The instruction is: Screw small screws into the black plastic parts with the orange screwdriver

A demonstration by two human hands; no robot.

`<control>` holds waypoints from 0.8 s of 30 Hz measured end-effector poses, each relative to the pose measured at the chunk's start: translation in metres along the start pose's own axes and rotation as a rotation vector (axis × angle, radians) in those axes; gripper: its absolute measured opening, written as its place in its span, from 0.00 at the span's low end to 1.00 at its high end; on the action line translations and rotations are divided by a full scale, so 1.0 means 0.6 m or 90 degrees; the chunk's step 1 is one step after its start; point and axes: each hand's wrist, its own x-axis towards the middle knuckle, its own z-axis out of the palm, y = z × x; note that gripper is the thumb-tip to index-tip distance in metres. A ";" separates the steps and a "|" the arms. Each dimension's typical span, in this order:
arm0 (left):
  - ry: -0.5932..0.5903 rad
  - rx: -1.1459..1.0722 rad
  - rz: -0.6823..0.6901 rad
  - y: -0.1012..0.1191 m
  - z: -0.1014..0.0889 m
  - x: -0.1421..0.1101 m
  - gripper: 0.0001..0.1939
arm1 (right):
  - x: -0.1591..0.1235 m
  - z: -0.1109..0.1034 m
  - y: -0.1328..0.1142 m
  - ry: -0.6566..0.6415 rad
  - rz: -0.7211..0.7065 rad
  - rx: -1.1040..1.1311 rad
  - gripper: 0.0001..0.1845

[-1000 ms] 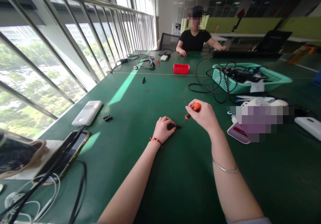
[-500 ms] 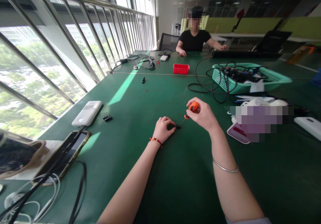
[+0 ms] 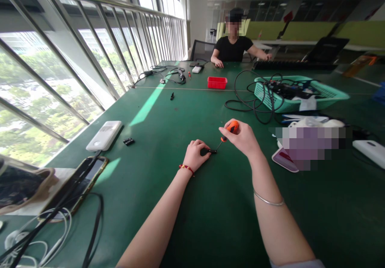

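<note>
My left hand (image 3: pixel 196 155) rests on the green table (image 3: pixel 186 111), its fingers curled over a small black part (image 3: pixel 208 152) and pinning it down. My right hand (image 3: pixel 242 138) grips a short screwdriver with an orange and black handle (image 3: pixel 232 127). Its thin shaft slants down to the left and the tip meets the black part. Both forearms reach in from the bottom edge, a red string on the left wrist and a silver bangle on the right.
A white box (image 3: pixel 104 134) and a small black piece (image 3: pixel 128 141) lie to the left, a phone (image 3: pixel 78 182) and cables near the left corner. A teal basket of cables (image 3: pixel 296 92), a red tray (image 3: pixel 217 82) and a seated person (image 3: pixel 234 45) are farther back.
My right hand has shifted slightly on the screwdriver handle, fingers re-gripping as it turns. My left hand and the black part have stayed put.
</note>
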 end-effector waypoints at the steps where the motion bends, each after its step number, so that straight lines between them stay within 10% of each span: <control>1: 0.000 -0.001 0.000 0.000 0.000 0.000 0.06 | 0.000 0.000 -0.001 0.011 0.004 -0.009 0.12; 24: -0.003 -0.002 -0.008 -0.001 0.002 0.002 0.06 | -0.006 0.009 -0.021 0.041 -0.061 0.012 0.10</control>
